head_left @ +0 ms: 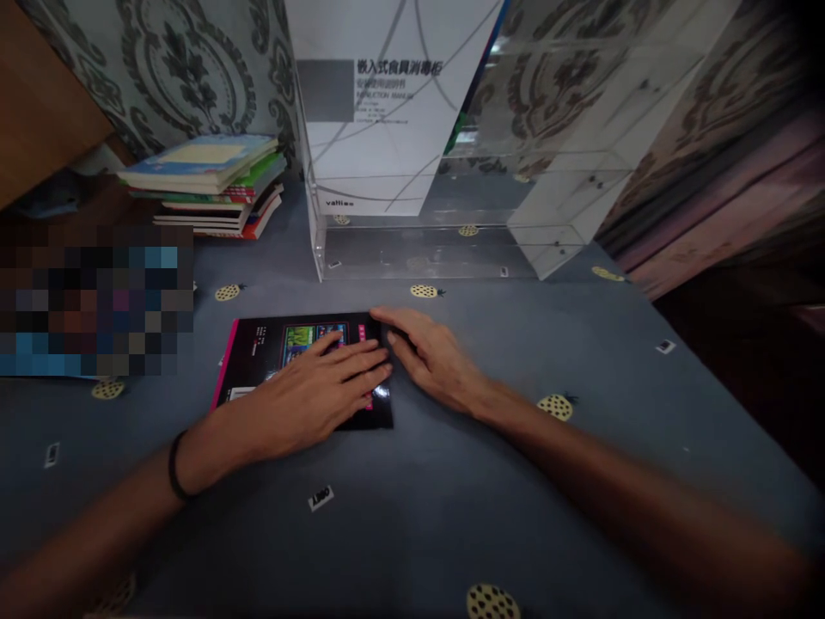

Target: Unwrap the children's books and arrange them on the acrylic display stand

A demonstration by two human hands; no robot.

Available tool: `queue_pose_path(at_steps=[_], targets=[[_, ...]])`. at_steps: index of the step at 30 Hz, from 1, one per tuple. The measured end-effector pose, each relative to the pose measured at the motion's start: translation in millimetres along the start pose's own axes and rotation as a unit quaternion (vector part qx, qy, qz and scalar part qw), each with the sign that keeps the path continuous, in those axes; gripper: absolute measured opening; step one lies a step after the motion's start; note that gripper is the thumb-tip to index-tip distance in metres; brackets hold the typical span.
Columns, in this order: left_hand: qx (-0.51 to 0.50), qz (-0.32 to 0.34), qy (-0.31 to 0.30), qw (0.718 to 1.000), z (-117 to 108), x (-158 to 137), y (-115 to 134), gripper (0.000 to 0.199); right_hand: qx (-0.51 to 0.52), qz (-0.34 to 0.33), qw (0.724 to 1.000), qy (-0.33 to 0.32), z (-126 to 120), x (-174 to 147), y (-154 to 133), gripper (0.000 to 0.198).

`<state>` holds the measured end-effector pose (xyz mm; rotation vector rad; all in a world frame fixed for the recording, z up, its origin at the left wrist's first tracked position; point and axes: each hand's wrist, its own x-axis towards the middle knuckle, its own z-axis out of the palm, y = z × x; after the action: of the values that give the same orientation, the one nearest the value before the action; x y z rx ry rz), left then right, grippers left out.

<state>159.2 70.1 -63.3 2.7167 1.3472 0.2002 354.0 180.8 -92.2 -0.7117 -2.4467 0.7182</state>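
A thin black book (261, 352) with a pink spine and small colour pictures lies flat on the cloth in front of me. My left hand (309, 383), with a dark band at its wrist, rests palm down across the cover, fingers stretched toward the right edge. It hides the middle of the book. At the book's upper right corner is my right hand (429, 352), its index finger reaching over the corner and its thumb near the right edge. The remaining fingers of that hand are partly hidden.
Behind the book stands a clear acrylic rack (418, 258) holding a white instruction manual (380, 155). A stack of books (212, 185) sits at the back left. A pixelated patch covers the left side. The blue-grey tablecloth (412, 516) has pineapple prints; the table edge runs along the right.
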Motion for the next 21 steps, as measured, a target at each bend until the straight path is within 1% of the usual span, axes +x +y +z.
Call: queue_pose_path(at_steps=[4, 7, 12, 14, 17, 19, 21], targets=[[-0.011, 0.034, -0.022, 0.999, -4.4, -8.8, 11.4, 0.040, -0.008, -0.010, 1.000, -0.002, -1.2, 0.0, -1.5, 0.043], [-0.012, 0.055, -0.027, 0.998, -7.3, -17.2, 21.1, 0.041, -0.018, -0.016, 1.000, 0.001, -1.0, -0.5, -1.9, 0.042], [0.011, 0.057, -0.050, 0.997, -8.1, -28.2, 30.0, 0.049, -0.028, -0.046, 0.998, 0.012, 3.5, -2.0, 1.2, 0.040], [0.043, 0.024, -0.024, 0.998, -4.8, -34.9, 29.3, 0.048, -0.032, -0.067, 0.997, 0.016, 5.8, -2.5, 3.4, 0.038], [0.098, -0.058, 0.029, 0.993, 3.1, -50.5, 23.2, 0.046, -0.048, -0.096, 0.994, 0.019, 7.4, -2.4, 4.4, 0.037], [0.124, -0.101, 0.041, 0.986, 7.0, -62.4, 17.5, 0.048, -0.066, -0.105, 0.992, 0.011, 7.0, -1.9, 2.3, 0.036], [0.138, -0.119, 0.034, 0.983, 7.1, -71.8, 13.3, 0.048, -0.082, -0.120, 0.989, -0.011, 6.0, -1.3, -1.1, 0.036]])
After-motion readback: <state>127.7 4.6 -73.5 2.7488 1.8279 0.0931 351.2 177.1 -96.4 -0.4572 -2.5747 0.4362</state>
